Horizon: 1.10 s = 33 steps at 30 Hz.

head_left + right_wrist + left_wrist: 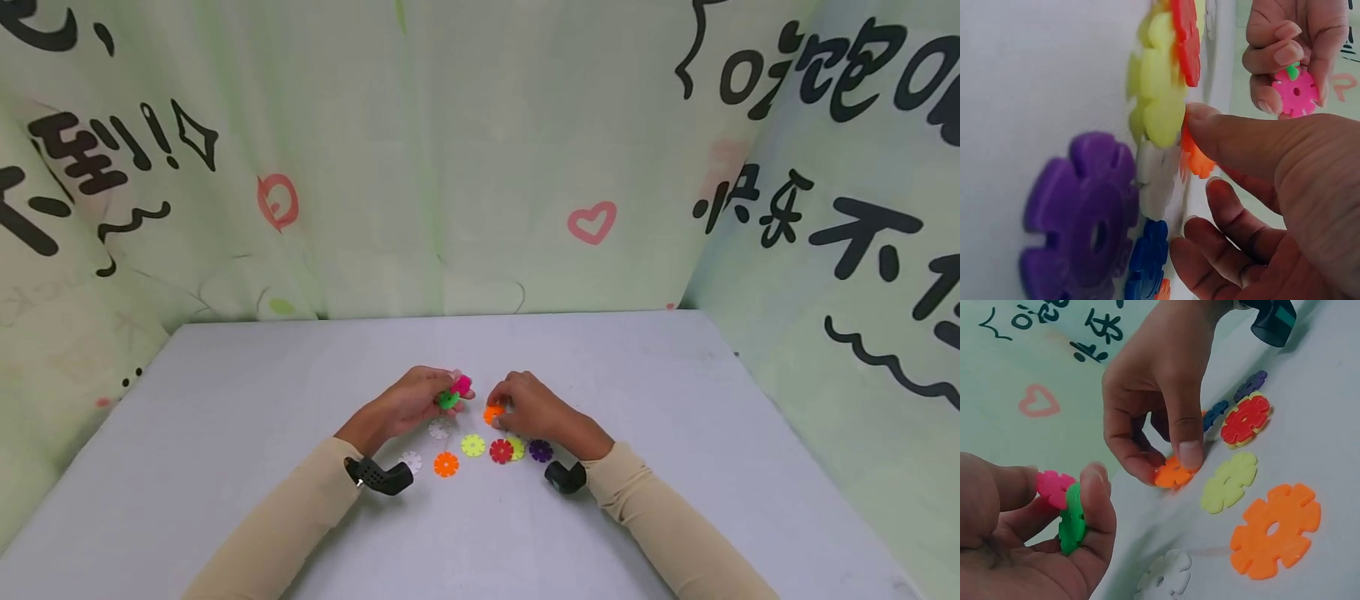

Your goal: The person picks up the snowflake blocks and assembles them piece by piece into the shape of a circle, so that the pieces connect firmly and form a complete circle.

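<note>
My left hand (417, 398) pinches a pink notched plastic disc (1296, 92) joined to a green disc (1072, 520), raised above the white table. To its right, my right hand (531, 406) holds an orange disc (1174, 472) between thumb and fingertips, low over the tabletop. Close below the hands lie a yellow disc (473, 446), a second orange disc (446, 464) and a red disc (501, 452) that overlaps another yellow one (1163, 81). A purple disc (540, 451) and a blue disc (1147, 261) lie near the right hand, the blue one hidden by it in the head view.
White discs (440, 428) lie under and beside the left forearm. The white table (225, 417) ends at a pale green curtain (480, 167) with lettering, which also runs along both sides. Each wrist wears a black camera (378, 477).
</note>
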Tool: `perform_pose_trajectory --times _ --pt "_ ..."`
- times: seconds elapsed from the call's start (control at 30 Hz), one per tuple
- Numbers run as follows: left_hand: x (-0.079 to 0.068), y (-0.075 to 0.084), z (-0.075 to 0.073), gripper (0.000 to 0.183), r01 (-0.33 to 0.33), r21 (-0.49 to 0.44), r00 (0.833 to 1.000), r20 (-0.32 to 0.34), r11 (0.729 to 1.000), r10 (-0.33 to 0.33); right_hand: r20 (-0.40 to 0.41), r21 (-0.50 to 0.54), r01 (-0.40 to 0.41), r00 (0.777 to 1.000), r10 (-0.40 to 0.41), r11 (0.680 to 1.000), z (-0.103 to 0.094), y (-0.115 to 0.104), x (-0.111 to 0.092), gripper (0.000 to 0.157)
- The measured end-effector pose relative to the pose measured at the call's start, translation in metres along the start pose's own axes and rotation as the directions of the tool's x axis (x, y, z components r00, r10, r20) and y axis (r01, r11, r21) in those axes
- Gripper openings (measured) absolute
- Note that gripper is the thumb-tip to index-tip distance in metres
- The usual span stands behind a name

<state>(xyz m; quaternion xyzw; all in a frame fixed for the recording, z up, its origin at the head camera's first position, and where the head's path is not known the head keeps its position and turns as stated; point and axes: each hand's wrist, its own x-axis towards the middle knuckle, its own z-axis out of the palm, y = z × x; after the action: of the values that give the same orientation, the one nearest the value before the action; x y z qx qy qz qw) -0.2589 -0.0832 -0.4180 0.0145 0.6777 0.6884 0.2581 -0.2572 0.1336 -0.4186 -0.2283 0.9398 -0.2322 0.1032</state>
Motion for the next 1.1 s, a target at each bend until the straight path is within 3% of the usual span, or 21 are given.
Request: perform_pose_trajectory --times 0.13,0.33,0.57,0.77,0.97,1.1 --pt "0.003 -0.004 0.003 0.037 -0.003 0.016 1.0 -0.009 1.0 0.003 -0.011 0.047 -0.009 1.0 0.01 0.999 -0.001 0.004 -0.002 0.017" --pt "0.003 -0.007 0.004 0.036 0.011 -0.006 0.999 -0.041 1.0 -0.011 0.024 0.185 0.081 0.996 -0.086 0.98 -0.002 0.001 -0.002 0.013" --pt "0.002 0.0 0.004 0.038 -0.016 -0.002 0.999 -0.036 1.0 0.016 -0.104 0.208 0.075 0.993 -0.054 0.975 -0.01 -0.003 0.001 0.018" --pt "0.003 0.001 0.004 0.037 -0.034 0.041 0.999 -0.017 0.999 0.035 -0.22 0.265 0.098 0.975 -0.039 0.959 -0.019 -0.006 0.0 0.018" --pt "0.003 0.001 0.006 0.038 -0.062 0.078 0.998 0.0 0.995 0.062 -0.28 0.316 0.125 0.959 -0.033 0.941 -0.023 -0.008 -0.001 0.016" --pt "0.0 -0.003 0.006 0.038 -0.099 0.13 0.995 0.019 0.987 0.097 -0.291 0.391 0.149 0.956 -0.032 0.908 -0.021 -0.007 -0.002 0.017"
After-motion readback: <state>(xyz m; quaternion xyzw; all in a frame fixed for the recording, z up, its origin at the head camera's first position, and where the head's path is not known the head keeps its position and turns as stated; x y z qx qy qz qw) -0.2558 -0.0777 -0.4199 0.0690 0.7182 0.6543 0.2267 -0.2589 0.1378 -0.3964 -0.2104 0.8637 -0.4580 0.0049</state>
